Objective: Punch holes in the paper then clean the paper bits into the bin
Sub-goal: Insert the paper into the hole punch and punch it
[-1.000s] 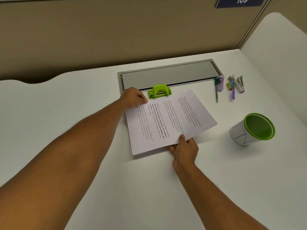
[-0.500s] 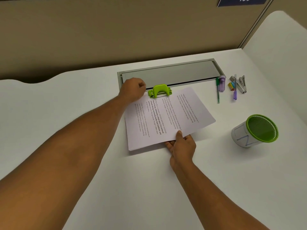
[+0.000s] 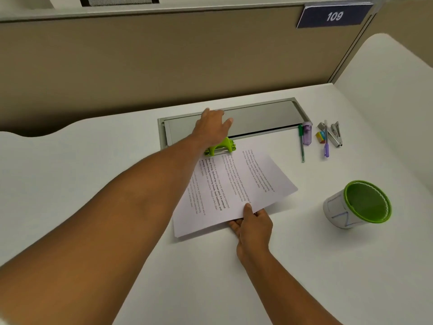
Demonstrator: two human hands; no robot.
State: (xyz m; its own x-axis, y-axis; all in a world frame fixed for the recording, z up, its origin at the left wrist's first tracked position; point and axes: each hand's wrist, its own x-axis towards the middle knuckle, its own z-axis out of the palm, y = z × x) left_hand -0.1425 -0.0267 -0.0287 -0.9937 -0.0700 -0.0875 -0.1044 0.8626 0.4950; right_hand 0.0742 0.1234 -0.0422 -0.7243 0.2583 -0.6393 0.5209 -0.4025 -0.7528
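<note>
A stack of printed paper (image 3: 236, 186) lies on the white desk (image 3: 93, 160), its far edge slid into a lime-green hole punch (image 3: 222, 147). My right hand (image 3: 251, 227) pinches the paper's near edge, thumb on top and fingers underneath. My left hand (image 3: 214, 127) hovers over the punch with fingers spread, holding nothing, and its wrist hides the punch's left part. A small bin (image 3: 358, 204) with a green rim and white wrap stands to the right of the paper.
A grey cable tray lid (image 3: 257, 118) runs along the desk's back behind the punch. A green pen (image 3: 301, 144), a purple pen (image 3: 326, 146), a stapler (image 3: 335, 134) and small items lie at the back right. A tan partition rises behind.
My left hand let go of the paper's far left corner, rose and moved right above the hole punch, fingers opening. The paper slid slightly further into the punch. The right hand kept its grip.
</note>
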